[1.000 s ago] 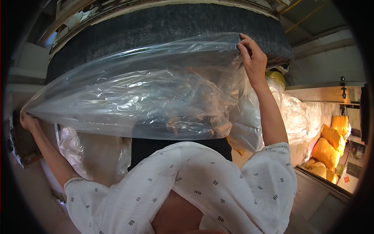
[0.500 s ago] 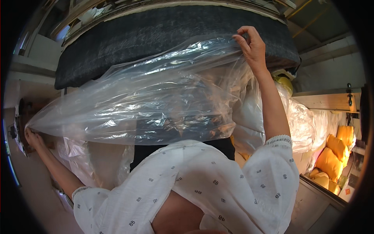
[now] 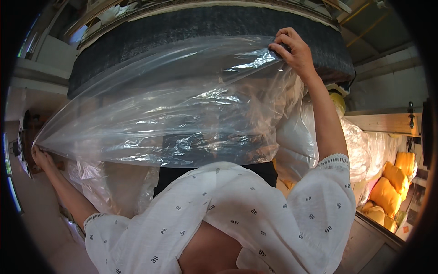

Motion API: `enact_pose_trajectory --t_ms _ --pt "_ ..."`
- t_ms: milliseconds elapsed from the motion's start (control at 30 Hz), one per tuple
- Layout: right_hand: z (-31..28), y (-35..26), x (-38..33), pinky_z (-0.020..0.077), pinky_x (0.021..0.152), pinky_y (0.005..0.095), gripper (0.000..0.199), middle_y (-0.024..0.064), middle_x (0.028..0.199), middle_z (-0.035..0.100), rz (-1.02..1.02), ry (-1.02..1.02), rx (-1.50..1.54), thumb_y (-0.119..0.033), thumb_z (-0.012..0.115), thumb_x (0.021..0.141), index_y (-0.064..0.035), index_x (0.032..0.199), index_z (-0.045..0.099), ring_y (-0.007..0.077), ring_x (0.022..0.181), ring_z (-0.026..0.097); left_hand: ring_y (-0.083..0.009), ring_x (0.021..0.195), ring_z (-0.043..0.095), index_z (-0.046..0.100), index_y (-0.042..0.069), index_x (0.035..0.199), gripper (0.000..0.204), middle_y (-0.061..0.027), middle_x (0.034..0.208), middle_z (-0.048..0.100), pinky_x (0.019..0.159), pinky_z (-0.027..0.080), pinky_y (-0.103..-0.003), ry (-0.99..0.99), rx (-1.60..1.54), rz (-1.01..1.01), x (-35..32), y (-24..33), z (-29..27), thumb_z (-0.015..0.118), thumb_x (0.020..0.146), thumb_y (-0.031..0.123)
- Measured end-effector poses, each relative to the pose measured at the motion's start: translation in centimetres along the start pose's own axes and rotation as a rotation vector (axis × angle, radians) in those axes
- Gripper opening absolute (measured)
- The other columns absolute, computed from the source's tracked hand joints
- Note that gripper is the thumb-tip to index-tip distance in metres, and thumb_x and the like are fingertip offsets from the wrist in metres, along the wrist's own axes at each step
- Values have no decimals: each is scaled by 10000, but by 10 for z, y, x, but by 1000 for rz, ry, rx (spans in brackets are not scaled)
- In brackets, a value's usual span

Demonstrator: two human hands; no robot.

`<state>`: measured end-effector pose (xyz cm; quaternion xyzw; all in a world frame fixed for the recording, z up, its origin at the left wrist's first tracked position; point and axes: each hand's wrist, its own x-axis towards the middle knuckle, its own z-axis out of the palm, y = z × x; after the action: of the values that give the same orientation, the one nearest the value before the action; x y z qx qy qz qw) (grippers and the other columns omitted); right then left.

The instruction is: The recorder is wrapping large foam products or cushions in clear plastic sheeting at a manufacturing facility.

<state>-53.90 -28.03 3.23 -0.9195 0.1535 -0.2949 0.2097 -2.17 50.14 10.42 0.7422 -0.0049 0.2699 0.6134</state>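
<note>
A large piece of clear plastic film [image 3: 182, 107] is stretched slantwise in front of my body; whether it is a sheet or a bag I cannot tell. My left hand [image 3: 42, 157], low at the far left, pinches its gathered corner. Farther off, on the right, my right hand [image 3: 293, 49] grips the film's upper edge between thumb and curled fingers. Between the two hands the upper edge bows outward in a smooth curve, while the lower edge hangs close against my waist. Creases and bright reflections run along the film.
Behind the film lies a long surface with a dark, worn cloth cover [image 3: 182, 29]. Bulky clear plastic [image 3: 360, 150] lies at the right, beside a wooden board [image 3: 383, 123]. Yellow bundles [image 3: 388, 189] are stacked farther right. More crumpled plastic [image 3: 91, 178] hangs near my left forearm.
The film's upper edge has spread away from me into a fuller curve, covering more of the dark cloth. Both hands keep their hold and have shifted only slightly.
</note>
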Motion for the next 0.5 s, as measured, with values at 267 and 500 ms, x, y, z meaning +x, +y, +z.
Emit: enact_pose_trajectory --t_ms 267,500 --pt "13 -13 3 456 662 321 161 21 917 555 -84 88 -143 -230 620 789 -71 774 599 220 755 574 -166 1063 470 524 70 1154 375 -41 1148 541 837 365 -281 36 -35 -66 -18 25 -20 632 837 238" --pt "26 -17 16 450 655 342 184 43 873 539 92 185 -93 -247 639 774 -69 792 598 221 784 569 -170 956 546 532 25 1141 373 -70 1073 568 766 468 -270 -53 -39 -33 -30 5 -50 629 852 240"
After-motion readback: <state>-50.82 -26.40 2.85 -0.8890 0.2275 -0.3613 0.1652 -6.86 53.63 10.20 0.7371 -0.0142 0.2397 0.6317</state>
